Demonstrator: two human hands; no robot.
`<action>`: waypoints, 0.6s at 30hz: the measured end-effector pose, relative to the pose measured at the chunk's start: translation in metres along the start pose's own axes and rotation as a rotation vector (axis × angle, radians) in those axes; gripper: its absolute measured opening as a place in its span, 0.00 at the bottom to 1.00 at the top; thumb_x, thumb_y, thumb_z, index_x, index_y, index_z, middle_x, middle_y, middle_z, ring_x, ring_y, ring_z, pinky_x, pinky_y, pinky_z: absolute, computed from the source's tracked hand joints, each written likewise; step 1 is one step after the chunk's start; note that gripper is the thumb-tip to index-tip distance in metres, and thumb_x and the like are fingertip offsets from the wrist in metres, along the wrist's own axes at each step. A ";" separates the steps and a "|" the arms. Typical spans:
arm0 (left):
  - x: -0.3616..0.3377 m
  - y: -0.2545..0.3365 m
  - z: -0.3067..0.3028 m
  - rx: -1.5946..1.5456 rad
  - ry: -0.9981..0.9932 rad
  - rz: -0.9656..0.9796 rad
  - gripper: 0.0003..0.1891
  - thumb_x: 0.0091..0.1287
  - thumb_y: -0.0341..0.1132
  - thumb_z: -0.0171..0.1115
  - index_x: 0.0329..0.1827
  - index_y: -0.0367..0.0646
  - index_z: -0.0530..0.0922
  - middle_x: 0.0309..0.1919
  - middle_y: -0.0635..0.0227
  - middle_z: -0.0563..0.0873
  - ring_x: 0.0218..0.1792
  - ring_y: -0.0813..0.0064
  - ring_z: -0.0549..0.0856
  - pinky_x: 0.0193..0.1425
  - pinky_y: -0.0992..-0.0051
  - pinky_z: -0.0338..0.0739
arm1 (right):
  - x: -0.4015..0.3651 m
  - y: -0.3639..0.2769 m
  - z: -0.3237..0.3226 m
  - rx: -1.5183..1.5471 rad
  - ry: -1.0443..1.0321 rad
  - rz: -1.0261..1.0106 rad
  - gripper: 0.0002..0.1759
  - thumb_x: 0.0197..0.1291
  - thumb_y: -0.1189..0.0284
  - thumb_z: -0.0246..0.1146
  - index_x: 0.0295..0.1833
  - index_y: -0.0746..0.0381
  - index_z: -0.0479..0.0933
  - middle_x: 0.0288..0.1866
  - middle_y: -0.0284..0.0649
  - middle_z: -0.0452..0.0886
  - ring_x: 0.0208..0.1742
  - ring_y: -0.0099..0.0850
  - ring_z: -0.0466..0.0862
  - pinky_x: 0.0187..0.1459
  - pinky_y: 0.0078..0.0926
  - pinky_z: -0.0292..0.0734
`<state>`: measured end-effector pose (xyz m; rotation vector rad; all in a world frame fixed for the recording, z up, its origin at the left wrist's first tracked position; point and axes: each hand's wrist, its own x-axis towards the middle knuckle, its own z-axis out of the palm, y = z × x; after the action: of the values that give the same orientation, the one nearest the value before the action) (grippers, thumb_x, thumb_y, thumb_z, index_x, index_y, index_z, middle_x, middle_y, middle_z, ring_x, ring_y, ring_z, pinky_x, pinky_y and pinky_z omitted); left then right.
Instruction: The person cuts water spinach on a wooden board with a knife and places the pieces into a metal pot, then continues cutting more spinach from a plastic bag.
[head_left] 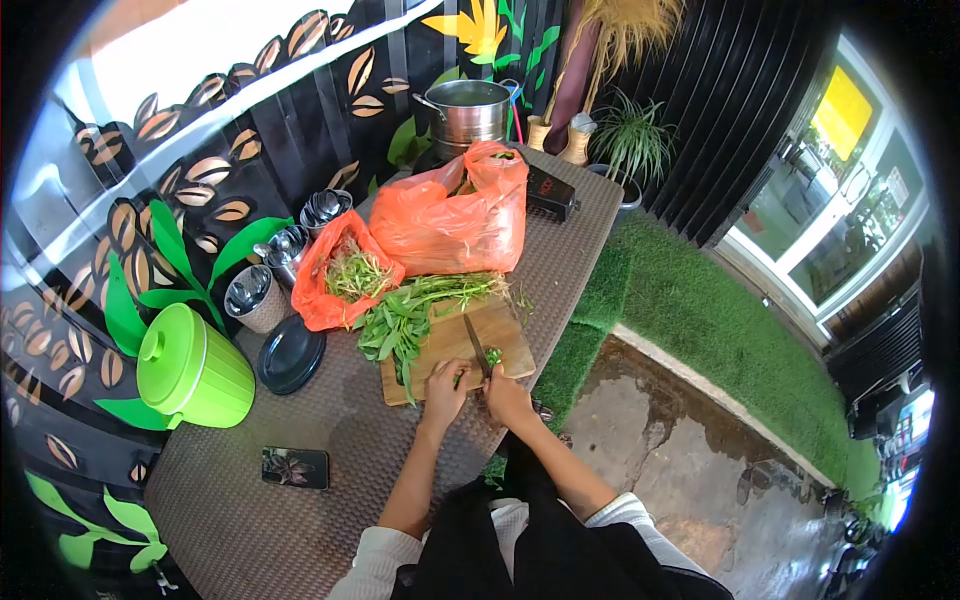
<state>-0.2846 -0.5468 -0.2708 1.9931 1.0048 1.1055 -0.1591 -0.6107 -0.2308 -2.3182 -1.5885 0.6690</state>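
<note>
Knife (476, 342): I see right fingers (494, 384) wrapped round its handle.
Greens (459, 380): left fingers (447, 372) curled tight, pinching some.

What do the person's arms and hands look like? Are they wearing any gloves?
No gloves: the left hand and right hand are both bare. The forearms are bare too, with no watch or bracelet that I can see. Higher up are whitish long sleeves, pushed back towards the elbows, beside black clothing over the front.
</note>
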 end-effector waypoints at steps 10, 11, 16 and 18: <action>0.009 -0.002 0.009 0.094 0.029 -0.059 0.05 0.56 0.26 0.66 0.34 0.35 0.81 0.31 0.60 0.81 0.38 0.62 0.80 0.45 0.68 0.75 | -0.003 0.000 -0.002 0.035 -0.025 -0.046 0.20 0.67 0.63 0.48 0.51 0.70 0.61 0.35 0.63 0.80 0.39 0.59 0.82 0.42 0.54 0.76; 0.007 -0.003 0.010 0.095 0.030 -0.060 0.05 0.56 0.26 0.66 0.34 0.35 0.81 0.31 0.60 0.81 0.38 0.62 0.80 0.45 0.68 0.75 | -0.004 -0.001 0.001 0.050 -0.012 -0.040 0.19 0.67 0.63 0.48 0.51 0.70 0.61 0.35 0.63 0.80 0.38 0.60 0.82 0.41 0.54 0.76; -0.001 0.008 0.003 0.116 0.067 0.118 0.06 0.57 0.27 0.64 0.35 0.35 0.82 0.32 0.58 0.81 0.40 0.58 0.78 0.44 0.65 0.73 | -0.008 -0.008 0.010 0.039 0.001 -0.009 0.20 0.68 0.62 0.48 0.50 0.70 0.61 0.36 0.63 0.80 0.38 0.60 0.82 0.41 0.54 0.76; -0.001 0.005 0.003 0.123 0.074 0.121 0.06 0.57 0.27 0.64 0.36 0.35 0.83 0.32 0.58 0.81 0.39 0.58 0.78 0.44 0.65 0.73 | -0.007 -0.010 0.011 0.047 0.023 0.012 0.20 0.68 0.62 0.48 0.50 0.70 0.62 0.36 0.63 0.80 0.39 0.60 0.82 0.41 0.54 0.77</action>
<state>-0.2804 -0.5508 -0.2683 2.1495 1.0226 1.2161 -0.1746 -0.6138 -0.2348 -2.2952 -1.5330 0.6726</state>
